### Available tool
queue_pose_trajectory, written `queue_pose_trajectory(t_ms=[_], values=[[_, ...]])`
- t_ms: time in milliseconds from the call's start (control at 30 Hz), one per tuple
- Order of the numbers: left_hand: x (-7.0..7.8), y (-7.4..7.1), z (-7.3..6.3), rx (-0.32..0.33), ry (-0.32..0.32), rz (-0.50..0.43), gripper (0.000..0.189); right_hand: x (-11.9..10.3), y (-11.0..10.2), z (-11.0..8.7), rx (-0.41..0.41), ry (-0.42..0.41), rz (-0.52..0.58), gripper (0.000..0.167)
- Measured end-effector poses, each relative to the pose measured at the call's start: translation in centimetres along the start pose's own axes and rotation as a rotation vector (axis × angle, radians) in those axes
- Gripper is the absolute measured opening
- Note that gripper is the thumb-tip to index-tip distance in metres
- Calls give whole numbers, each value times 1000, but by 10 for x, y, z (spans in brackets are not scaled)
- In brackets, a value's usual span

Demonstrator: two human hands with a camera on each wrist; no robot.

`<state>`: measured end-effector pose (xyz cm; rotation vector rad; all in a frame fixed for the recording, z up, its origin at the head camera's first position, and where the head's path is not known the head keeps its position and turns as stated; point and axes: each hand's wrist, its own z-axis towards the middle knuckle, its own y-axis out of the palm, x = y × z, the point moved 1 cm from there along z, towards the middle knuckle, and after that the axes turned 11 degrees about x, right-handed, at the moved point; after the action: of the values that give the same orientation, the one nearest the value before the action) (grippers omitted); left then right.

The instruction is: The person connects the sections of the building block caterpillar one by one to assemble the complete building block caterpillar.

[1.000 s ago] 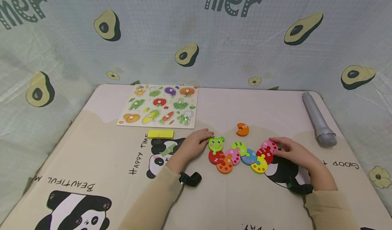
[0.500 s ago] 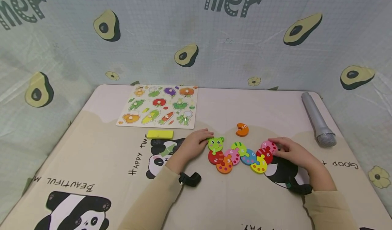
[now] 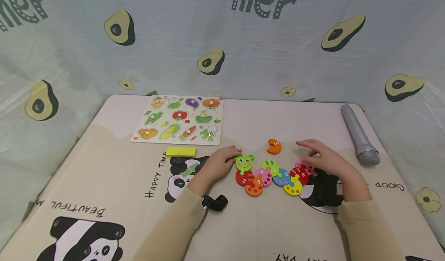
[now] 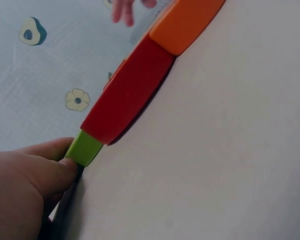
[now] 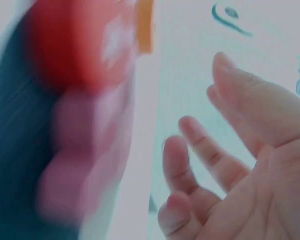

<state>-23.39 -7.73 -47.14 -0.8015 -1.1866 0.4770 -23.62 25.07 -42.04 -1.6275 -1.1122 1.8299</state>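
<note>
A caterpillar number puzzle (image 3: 281, 177) lies on the table as a wavy row of coloured, interlocking round pieces. At its left end is the green smiling head piece (image 3: 244, 163); thumb and finger of my left hand (image 3: 219, 166) pinch its edge, as the left wrist view shows. My right hand (image 3: 326, 158) is raised over the pink end piece (image 3: 306, 167), fingers spread and holding nothing. In the right wrist view that pink piece is blurred and apart from the fingers. A loose orange piece marked 10 (image 3: 274, 146) lies behind the row, left of the right hand's fingertips.
At the back left lies a vegetable peg board (image 3: 179, 120), with a yellow block (image 3: 181, 151) in front of it. A grey microphone (image 3: 359, 135) rests at the right. Avocado-print cloth (image 3: 257, 56) surrounds the panda-printed table (image 3: 264, 230).
My right hand has let go of the pink end piece, risen and moved back toward the loose orange piece. My left hand stays at the green head.
</note>
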Motion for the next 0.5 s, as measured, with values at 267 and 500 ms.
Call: queue_pose_trajectory(t_ms=[267,500], values=[[-1,-2,0,15,2,-8,30,-36,15,44,-73,-16,10,57],[0,0,0,5,11,-12,29,-35,31,61,-162,28,15,62]])
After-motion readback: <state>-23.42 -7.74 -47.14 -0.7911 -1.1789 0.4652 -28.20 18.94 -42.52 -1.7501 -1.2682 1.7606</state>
